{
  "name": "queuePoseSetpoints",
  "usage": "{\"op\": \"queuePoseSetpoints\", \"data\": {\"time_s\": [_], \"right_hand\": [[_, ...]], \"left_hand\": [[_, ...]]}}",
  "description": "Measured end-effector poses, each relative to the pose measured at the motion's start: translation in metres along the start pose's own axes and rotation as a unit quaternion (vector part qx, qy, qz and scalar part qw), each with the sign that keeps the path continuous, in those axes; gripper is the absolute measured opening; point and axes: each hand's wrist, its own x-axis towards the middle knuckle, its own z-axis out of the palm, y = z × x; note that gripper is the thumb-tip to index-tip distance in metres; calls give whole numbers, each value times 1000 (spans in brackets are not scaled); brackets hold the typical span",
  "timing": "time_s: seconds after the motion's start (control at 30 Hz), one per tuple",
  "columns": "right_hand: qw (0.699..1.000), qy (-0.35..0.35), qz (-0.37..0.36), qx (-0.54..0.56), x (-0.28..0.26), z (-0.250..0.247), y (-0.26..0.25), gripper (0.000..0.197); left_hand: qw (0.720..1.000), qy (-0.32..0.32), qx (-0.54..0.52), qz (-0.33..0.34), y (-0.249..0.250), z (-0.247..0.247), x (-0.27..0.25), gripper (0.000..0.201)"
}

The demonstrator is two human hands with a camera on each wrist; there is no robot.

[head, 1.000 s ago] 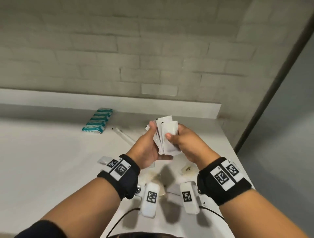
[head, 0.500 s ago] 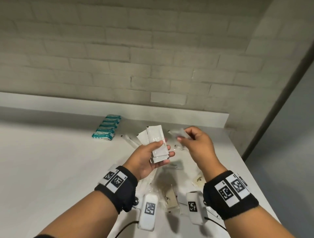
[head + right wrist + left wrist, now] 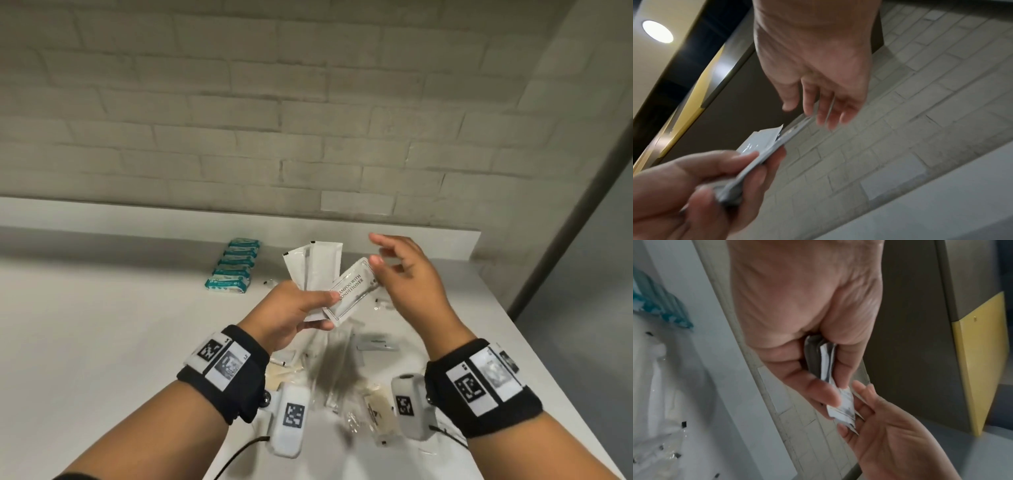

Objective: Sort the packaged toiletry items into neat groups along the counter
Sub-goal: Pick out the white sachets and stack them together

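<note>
Counter (image 3: 102, 325): white, running left to right below a pale brick wall (image 3: 239, 102).

Item 1, far left of the goods: teal packs (image 3: 234, 267), a neat row lying flat near the back ledge, each just beside the next. Seen also at the left edge of the left wrist view (image 3: 659, 308).

Item 2, centre, held above the counter: left hand (image 3: 291, 311), thumb and curled fingers pinching the lower ends of a fan of white sachets (image 3: 315, 270). From the left wrist view the sachets (image 3: 826, 360) stand edge-on between thumb and fingers.

Item 3, front of the fan: shampoo sachet (image 3: 352, 291), printed "SHAMPOO WITH CONDITIONER", tilted with its top toward the right. Its lower end sits under the left thumb; its upper end touches the right fingers.

Item 4, right of centre: right hand (image 3: 407, 277), fingers spread and loosely bent, tips against the shampoo sachet's upper end, not curled round it. The right wrist view shows the fingers (image 3: 824, 107) relaxed and parted at the sachet edge.

Item 5, beneath the hands: loose pile (image 3: 346, 380) of clear and white wrapped items, unsorted, partly blurred; single kinds cannot be told.

Item 6, right of the pile: flat pack (image 3: 376, 344), lying on the counter.
</note>
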Motion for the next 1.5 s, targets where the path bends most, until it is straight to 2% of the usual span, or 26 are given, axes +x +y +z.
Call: {"op": "queuePoseSetpoints", "data": {"time_s": [0.07, 0.1, 0.13, 0.27, 0.33, 0.4, 0.47, 0.5, 0.57, 0.6, 0.63, 0.67, 0.7, 0.77, 0.83, 0.9, 1.0, 1.07, 1.13, 1.2, 1.27, 1.33, 1.43, 1.5], "right_hand": [[991, -76, 100, 56, 9, 3, -8, 25], [985, -89, 131, 69, 11, 5, -11, 17], [983, -84, 145, 75, 12, 8, -13, 13], [984, -4, 164, 73, 8, 18, -5, 32], [982, 28, 176, 56, 5, 24, 0, 35], [985, 25, 169, 7, 2, 27, -1, 31], [987, -21, 123, -97, -2, 30, -8, 25], [980, -58, 94, -163, -4, 31, -12, 31], [943, -154, 77, -285, -7, 38, -20, 53], [922, -192, 82, -326, -7, 43, -21, 50], [913, -213, 87, -336, -8, 48, -21, 37], [917, -214, 98, -323, -8, 50, -19, 25], [932, -196, 119, -281, -9, 49, -16, 21], [966, -113, 168, -163, -8, 44, -8, 19], [981, -47, 186, -9, -6, 37, -8, 11], [970, -59, 206, 118, -5, 36, -11, 12], [959, -102, 228, 135, 1, 35, -10, 13], [976, -47, 179, 115, 8, 27, -9, 14], [992, 13, 79, 96, 13, 13, -10, 18], [997, -25, 13, 75, 13, 2, -8, 23], [991, -132, -21, 12, 5, -3, -1, 33], [979, -189, -50, -59, -4, -5, 13, 51], [983, -176, -29, -50, -9, -11, 26, 65], [983, -171, -23, -60, -12, -16, 27, 60]], "left_hand": [[1000, -13, 16, 6, 3, -4, -1, 14], [1000, -15, 20, 10, 5, -6, -1, 15], [1000, -12, 23, 12, 6, -10, -1, 15], [1000, 10, 20, 18, 8, -24, 2, 16], [999, 25, 13, 22, 7, -31, 4, 15], [999, 37, 26, 31, 5, -36, 7, 14], [997, 42, 51, 38, 3, -41, 10, 14], [997, 41, 60, 38, 2, -43, 12, 14], [996, 31, 76, 34, 0, -46, 13, 14], [996, 24, 77, 31, -1, -46, 14, 13], [997, 18, 70, 24, -3, -47, 14, 12], [999, 12, 51, 15, -4, -48, 14, 11], [1000, 4, 24, 1, -5, -51, 14, 11], [999, -21, -12, -27, -5, -54, 13, 18], [998, -41, 1, -40, -8, -56, 12, 23], [997, -57, 27, -46, -12, -51, 14, 21], [996, -69, 19, -43, -15, -37, 17, 17], [997, -55, -17, -44, -14, -30, 21, 20], [997, -27, -54, -51, -12, -25, 26, 29], [993, 8, -99, -61, -8, -20, 30, 30], [988, 29, -141, -55, -5, -13, 34, 22], [988, 38, -146, -42, -5, -5, 36, 13], [992, 48, -113, -40, -13, 4, 38, 17], [991, 62, -112, -42, -17, 10, 38, 18]]}}
